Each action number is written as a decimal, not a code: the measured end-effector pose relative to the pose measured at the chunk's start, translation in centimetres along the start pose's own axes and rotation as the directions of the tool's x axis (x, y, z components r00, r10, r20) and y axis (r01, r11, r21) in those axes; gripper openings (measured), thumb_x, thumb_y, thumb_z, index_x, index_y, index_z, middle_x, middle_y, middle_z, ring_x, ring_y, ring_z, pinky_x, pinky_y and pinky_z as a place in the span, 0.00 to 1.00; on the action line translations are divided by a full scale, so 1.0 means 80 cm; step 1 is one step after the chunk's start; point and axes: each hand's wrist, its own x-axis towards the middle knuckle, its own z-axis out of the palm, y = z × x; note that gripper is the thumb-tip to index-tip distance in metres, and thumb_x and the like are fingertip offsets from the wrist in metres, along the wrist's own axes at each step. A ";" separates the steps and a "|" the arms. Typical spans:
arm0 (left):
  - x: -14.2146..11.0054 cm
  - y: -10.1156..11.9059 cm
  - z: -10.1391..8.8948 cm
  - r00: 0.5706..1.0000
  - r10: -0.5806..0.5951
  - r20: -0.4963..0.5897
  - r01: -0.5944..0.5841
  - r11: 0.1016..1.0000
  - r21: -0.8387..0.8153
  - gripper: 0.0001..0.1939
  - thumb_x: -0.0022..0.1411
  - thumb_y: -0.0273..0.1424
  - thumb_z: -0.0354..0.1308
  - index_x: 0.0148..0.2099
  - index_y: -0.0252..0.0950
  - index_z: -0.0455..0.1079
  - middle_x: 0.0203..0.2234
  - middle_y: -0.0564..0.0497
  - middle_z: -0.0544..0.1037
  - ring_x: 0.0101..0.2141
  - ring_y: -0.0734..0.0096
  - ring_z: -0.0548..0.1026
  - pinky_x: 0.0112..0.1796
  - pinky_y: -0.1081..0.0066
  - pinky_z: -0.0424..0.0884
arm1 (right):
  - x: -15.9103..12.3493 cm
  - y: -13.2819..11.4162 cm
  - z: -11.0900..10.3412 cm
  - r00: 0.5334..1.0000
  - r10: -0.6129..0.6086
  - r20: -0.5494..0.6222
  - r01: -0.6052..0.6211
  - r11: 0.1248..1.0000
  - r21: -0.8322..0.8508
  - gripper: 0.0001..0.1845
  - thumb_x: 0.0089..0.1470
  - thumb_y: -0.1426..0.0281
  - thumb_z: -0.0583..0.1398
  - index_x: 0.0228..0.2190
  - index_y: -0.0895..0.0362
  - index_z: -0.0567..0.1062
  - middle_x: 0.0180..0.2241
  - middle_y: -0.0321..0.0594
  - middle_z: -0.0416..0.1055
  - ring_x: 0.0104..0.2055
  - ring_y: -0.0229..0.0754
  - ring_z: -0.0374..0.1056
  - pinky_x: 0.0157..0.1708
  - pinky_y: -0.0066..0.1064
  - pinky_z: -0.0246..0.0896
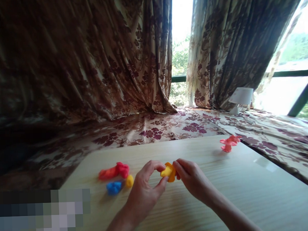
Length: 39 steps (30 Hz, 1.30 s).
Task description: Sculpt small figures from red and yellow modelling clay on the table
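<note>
Over the middle of the table, my left hand pinches the pale end of a yellow clay piece between thumb and fingertips. A wider orange-yellow flap of the piece stands beside the fingers of my right hand, which are closed on its other end. A bit of red shows under those right fingers; what it belongs to is hidden. Left of my hands lie a red clay lump, a blue clay lump and a small yellow clay ball, close together on the tabletop.
A coral-coloured clay figure with flat discs stands near the far right edge of the light wooden table. Beyond the table are a flower-patterned cloth, long curtains and a white lamp by the window.
</note>
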 end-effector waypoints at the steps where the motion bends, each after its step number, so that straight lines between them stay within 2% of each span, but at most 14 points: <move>1: 0.000 0.000 0.000 1.000 0.015 0.002 -0.015 1.000 0.004 0.06 0.54 0.26 0.54 0.36 0.39 0.66 0.35 0.53 0.74 0.39 0.71 0.72 0.43 0.73 0.66 | 0.000 0.000 -0.001 1.000 0.013 0.003 -0.013 1.000 0.009 0.23 0.58 0.59 0.46 0.18 0.57 0.64 0.18 0.33 0.65 0.21 0.34 0.60 0.23 0.24 0.51; 5: -0.001 -0.001 0.003 0.995 0.093 0.033 -0.093 0.996 0.014 0.07 0.54 0.25 0.54 0.37 0.40 0.66 0.37 0.52 0.74 0.41 0.70 0.71 0.45 0.72 0.65 | 0.000 0.001 0.000 1.000 -0.001 0.016 0.001 1.000 0.004 0.22 0.57 0.59 0.48 0.17 0.57 0.64 0.16 0.31 0.61 0.20 0.33 0.55 0.20 0.23 0.48; 8: -0.001 0.000 0.005 0.993 0.116 0.031 -0.117 0.992 0.038 0.07 0.55 0.26 0.53 0.38 0.40 0.65 0.37 0.52 0.73 0.42 0.70 0.71 0.45 0.71 0.65 | 0.001 0.004 0.001 0.999 -0.023 -0.044 0.025 0.999 0.040 0.21 0.56 0.60 0.50 0.17 0.58 0.64 0.16 0.31 0.60 0.20 0.33 0.54 0.20 0.23 0.48; 11: -0.001 0.000 0.005 0.994 0.107 -0.039 -0.103 0.990 0.098 0.06 0.55 0.26 0.53 0.37 0.40 0.65 0.36 0.51 0.73 0.42 0.70 0.71 0.45 0.70 0.65 | 0.002 0.005 0.000 0.998 0.040 -0.045 -0.034 0.990 0.135 0.23 0.58 0.58 0.46 0.21 0.58 0.69 0.19 0.34 0.65 0.22 0.34 0.60 0.23 0.24 0.53; 15: 0.000 -0.002 0.002 0.988 0.083 -0.130 -0.063 0.988 0.144 0.04 0.55 0.28 0.54 0.36 0.39 0.64 0.35 0.51 0.73 0.42 0.69 0.71 0.45 0.70 0.66 | 0.000 0.001 0.000 0.996 0.071 0.060 -0.081 0.981 0.174 0.24 0.58 0.57 0.46 0.21 0.58 0.69 0.20 0.35 0.66 0.23 0.35 0.61 0.24 0.24 0.54; 21: -0.001 -0.001 0.003 0.993 0.069 -0.099 -0.056 0.990 0.128 0.04 0.56 0.30 0.54 0.36 0.39 0.63 0.33 0.52 0.72 0.38 0.70 0.72 0.42 0.70 0.68 | -0.003 -0.002 0.004 0.998 -0.017 0.055 0.009 0.990 0.138 0.18 0.57 0.63 0.50 0.21 0.58 0.68 0.20 0.33 0.64 0.23 0.33 0.59 0.22 0.23 0.51; 28: -0.001 -0.007 0.008 0.977 0.183 -0.111 -0.164 0.973 0.160 0.08 0.54 0.25 0.56 0.38 0.38 0.65 0.35 0.52 0.72 0.40 0.71 0.71 0.43 0.70 0.68 | -0.003 -0.001 0.004 0.999 -0.038 0.025 0.033 0.986 0.161 0.16 0.56 0.64 0.51 0.21 0.58 0.67 0.19 0.32 0.63 0.22 0.33 0.57 0.22 0.23 0.51; 33: -0.002 -0.010 0.005 0.944 0.311 -0.113 -0.277 0.930 0.243 0.09 0.55 0.24 0.56 0.41 0.38 0.67 0.35 0.51 0.73 0.39 0.72 0.71 0.41 0.71 0.69 | 0.001 0.000 0.003 1.000 0.011 0.023 -0.015 0.980 0.196 0.21 0.57 0.61 0.49 0.18 0.58 0.65 0.17 0.33 0.62 0.21 0.33 0.58 0.22 0.23 0.52; 39: -0.004 -0.008 0.007 0.918 0.393 -0.059 -0.358 0.883 0.303 0.11 0.56 0.24 0.56 0.42 0.37 0.68 0.36 0.48 0.74 0.39 0.71 0.71 0.40 0.71 0.70 | 0.001 0.008 0.005 0.999 -0.036 0.022 0.033 0.992 0.122 0.18 0.56 0.62 0.51 0.19 0.58 0.65 0.18 0.32 0.61 0.21 0.32 0.56 0.20 0.23 0.49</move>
